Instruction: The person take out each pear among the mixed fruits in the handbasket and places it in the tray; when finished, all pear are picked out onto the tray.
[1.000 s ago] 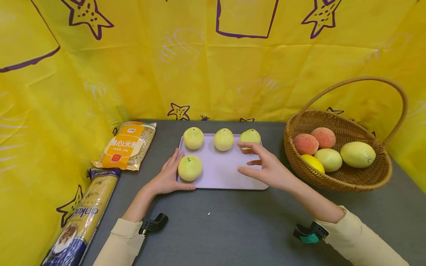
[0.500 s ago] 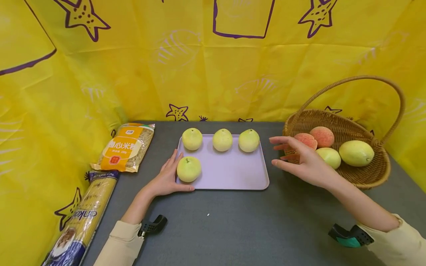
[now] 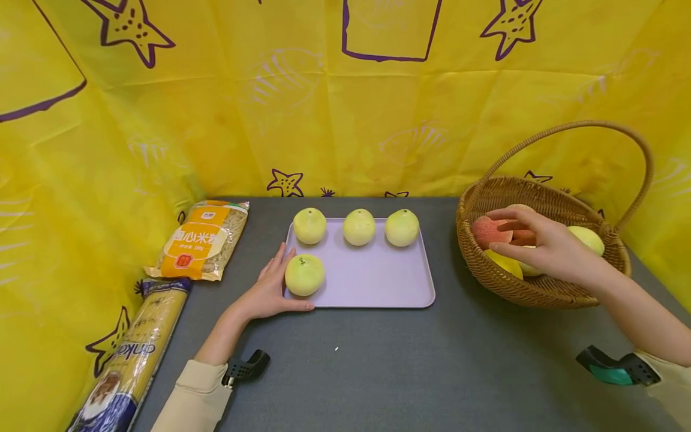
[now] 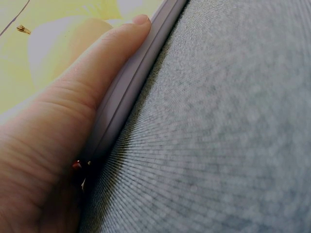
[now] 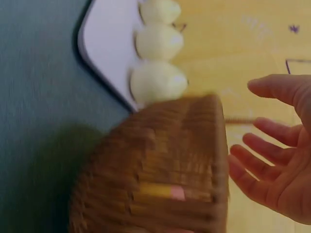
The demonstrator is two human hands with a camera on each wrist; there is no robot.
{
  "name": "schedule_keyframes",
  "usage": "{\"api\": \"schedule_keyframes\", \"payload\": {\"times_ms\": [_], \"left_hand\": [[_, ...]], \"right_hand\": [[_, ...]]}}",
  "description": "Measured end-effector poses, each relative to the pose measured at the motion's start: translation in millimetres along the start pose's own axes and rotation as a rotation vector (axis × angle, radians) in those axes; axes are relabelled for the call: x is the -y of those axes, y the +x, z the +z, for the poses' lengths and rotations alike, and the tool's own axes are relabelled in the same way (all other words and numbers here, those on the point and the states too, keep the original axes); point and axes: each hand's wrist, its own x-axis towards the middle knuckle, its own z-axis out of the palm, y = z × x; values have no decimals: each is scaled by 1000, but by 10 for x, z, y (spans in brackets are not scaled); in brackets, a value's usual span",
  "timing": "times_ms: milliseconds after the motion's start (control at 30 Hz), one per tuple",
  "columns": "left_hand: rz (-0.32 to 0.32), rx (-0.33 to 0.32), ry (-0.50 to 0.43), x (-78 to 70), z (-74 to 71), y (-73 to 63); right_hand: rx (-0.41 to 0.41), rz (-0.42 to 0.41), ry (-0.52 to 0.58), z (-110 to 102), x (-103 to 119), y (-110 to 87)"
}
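Observation:
My left hand (image 3: 270,288) rests at the near left corner of a pale lilac tray (image 3: 378,273), thumb along its front edge, fingers by its left side. In the left wrist view the thumb (image 4: 97,68) lies straight against the rim. A round yellow-green fruit (image 3: 305,275), pomelo-like, sits beside that hand; three similar fruits (image 3: 358,228) line the back of the tray. Over the wicker basket (image 3: 545,195) hovers my right hand (image 3: 553,243), holding nothing, its fingers loosely bent and spread. Below it show a red peach (image 3: 488,233), a yellow fruit (image 3: 504,264) and a pale green fruit (image 3: 587,239); others are partly hidden.
The basket's tall handle (image 3: 561,126) arches above its far side. At the left lie an orange-labelled food bag (image 3: 202,240) and a long pack of spaghetti (image 3: 135,354). Yellow patterned cloth (image 3: 345,132) closes off the back and sides of the grey table (image 3: 378,366).
My right hand has moved right from the tray's back right fruit to above the basket, uncovering that fruit. My left hand keeps its place at the tray corner.

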Motion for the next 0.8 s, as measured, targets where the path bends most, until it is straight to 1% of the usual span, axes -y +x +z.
{"api": "schedule_keyframes", "payload": {"times_ms": [67,200,300,500,567,667,800], "left_hand": [[-2,2,-2,-3,-1,-1],[-3,4,-5,-6,0,-8],[-5,3,-5,-2,1,-13],[-23,4,-1,1,-2,-18],[-31,7,-3,-2,-3,-19],[-20,4,-1,-13,0,-17],[10,-7,8,-16,9,-8]], "right_hand": [[18,-3,-24,-62,-69,8],[39,20,-93,-190,-220,17],[47,33,-184,-285,-328,25],[57,-34,-347,-461,-521,44],[76,-40,-374,-510,-579,47],[123,-25,-399,-568,-669,65],[177,9,-411,-631,-787,84]]}}
